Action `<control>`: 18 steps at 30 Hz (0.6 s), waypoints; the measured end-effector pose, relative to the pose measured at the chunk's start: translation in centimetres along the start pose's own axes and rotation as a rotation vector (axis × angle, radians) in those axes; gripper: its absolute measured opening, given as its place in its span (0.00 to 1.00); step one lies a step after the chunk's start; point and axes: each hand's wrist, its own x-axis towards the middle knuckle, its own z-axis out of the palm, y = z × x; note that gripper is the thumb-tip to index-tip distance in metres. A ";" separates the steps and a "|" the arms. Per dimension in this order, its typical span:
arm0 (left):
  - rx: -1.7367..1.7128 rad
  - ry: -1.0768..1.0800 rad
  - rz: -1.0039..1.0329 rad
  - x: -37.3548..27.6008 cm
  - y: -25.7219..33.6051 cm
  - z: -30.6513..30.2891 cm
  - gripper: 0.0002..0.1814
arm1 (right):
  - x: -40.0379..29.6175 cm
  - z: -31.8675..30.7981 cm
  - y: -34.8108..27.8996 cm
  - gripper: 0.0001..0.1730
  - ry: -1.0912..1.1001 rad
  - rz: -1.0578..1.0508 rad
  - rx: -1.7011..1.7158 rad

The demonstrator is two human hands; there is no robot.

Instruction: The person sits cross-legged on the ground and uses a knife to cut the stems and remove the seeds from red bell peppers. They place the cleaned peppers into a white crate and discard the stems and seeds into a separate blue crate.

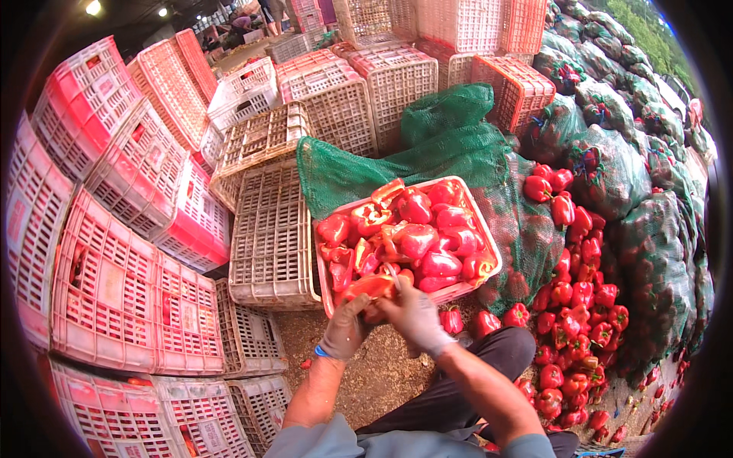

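Observation:
Both hands wear thin pale gloves and meet at the near edge of a plastic crate [497, 252] full of red bell peppers, several of them cut open. My left hand [346, 329], with a blue band at the wrist, is closed on a piece of cut red bell pepper [369, 286]. Against the same piece, my right hand [412, 315] is closed around a small thin tool, perhaps a knife, mostly hidden by the fingers. Its thin, pale upper part [394, 275] shows over the cut flesh.
Stacked plastic crates [275, 235] stand to the left and behind. A green mesh bag [355, 172] lies behind the filled crate. Loose red bell peppers [572, 320] are heaped at the right, beside filled mesh sacks [653, 269]. Folded legs [487, 366] are close below.

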 end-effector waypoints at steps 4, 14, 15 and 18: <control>0.229 0.415 0.254 -0.8 1.9 -2.1 0.20 | -1.9 -2.1 -2.5 0.24 -0.067 -0.019 -0.068; 1.944 0.222 0.071 1.7 -3.6 -11.5 0.34 | -14.8 -15.1 1.2 0.24 0.359 0.051 0.361; 2.000 0.234 0.103 1.5 -3.0 -12.0 0.26 | -16.3 -15.9 1.7 0.24 0.405 0.052 0.377; 2.243 0.038 0.277 4.0 -0.7 -19.8 0.22 | -21.0 -17.4 4.3 0.21 0.495 0.196 0.502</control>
